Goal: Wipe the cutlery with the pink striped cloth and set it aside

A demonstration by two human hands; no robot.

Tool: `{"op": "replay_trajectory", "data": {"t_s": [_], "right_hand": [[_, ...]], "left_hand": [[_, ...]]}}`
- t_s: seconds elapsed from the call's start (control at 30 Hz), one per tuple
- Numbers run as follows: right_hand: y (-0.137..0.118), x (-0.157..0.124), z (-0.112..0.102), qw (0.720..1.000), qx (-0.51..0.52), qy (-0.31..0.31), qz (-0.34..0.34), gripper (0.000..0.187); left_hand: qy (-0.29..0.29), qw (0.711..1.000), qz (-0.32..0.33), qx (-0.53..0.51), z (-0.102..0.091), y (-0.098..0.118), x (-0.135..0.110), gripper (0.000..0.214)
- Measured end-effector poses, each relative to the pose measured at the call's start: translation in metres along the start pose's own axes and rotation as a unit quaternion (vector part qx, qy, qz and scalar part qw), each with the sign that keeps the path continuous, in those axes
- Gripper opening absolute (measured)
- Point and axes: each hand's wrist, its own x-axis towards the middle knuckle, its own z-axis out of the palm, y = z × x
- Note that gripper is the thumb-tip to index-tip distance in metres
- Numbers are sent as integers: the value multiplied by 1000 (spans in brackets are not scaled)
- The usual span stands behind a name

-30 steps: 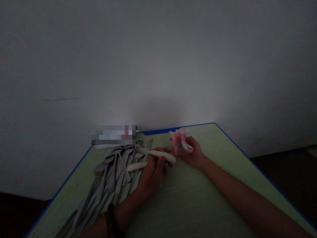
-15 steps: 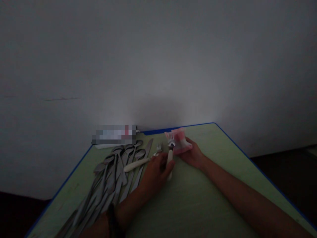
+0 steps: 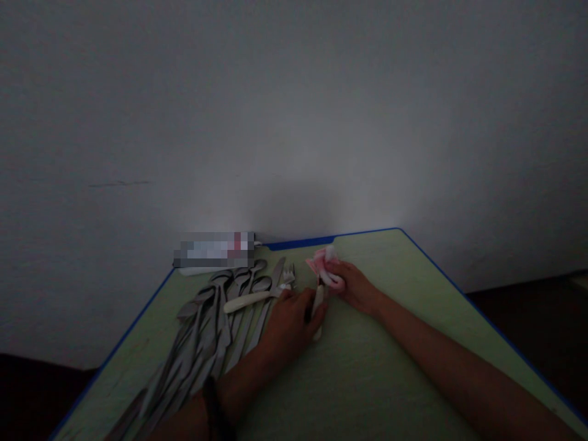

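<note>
The scene is dim. My left hand (image 3: 294, 315) is closed round the white handle of a piece of cutlery (image 3: 318, 306), whose head points away from me into a pink cloth (image 3: 325, 269). My right hand (image 3: 356, 286) is closed on that pink cloth and presses it round the utensil's head. Both hands rest on a green table with a blue rim (image 3: 413, 318). Just left of my left hand lies a white-handled fork (image 3: 250, 300) on a heap of metal spoons and knives (image 3: 206, 331).
The cutlery heap spreads from the table's middle back toward the near left corner. A white, partly blurred box-like object (image 3: 214, 254) lies at the table's far left edge. A plain grey wall (image 3: 294, 122) stands right behind the table. Dark floor shows at the right.
My left hand turned the white-handled utensil from lying crosswise to pointing away from me. My right hand brought the pink cloth down and bunched it round the utensil's head.
</note>
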Motion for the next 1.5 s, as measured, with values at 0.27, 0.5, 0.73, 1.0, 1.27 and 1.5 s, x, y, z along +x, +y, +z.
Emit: {"op": "replay_trajectory", "data": {"t_s": [0.27, 0.5, 0.73, 1.0, 1.27, 1.5], "right_hand": [[-1, 2, 0, 1000, 2, -29, 2, 29], [3, -1, -4, 985, -164, 9, -59, 30], [1, 1, 3, 994, -97, 42, -8, 24], [-6, -1, 10, 997, 19, 36, 58, 32], [-1, -7, 5, 990, -137, -15, -15, 34], [1, 5, 4, 999, 30, 30, 5, 39]], "left_hand": [[-33, 999, 18, 32, -2, 2, -2, 23], [-36, 996, 20, 84, -1, 0, -1, 23], [-53, 994, 48, 82, -2, 3, -3, 21], [-49, 998, 16, -33, -4, 3, -4, 24], [-13, 996, -37, -78, 1, -5, 0, 31], [-57, 998, 33, -15, -3, 3, -4, 22]]}}
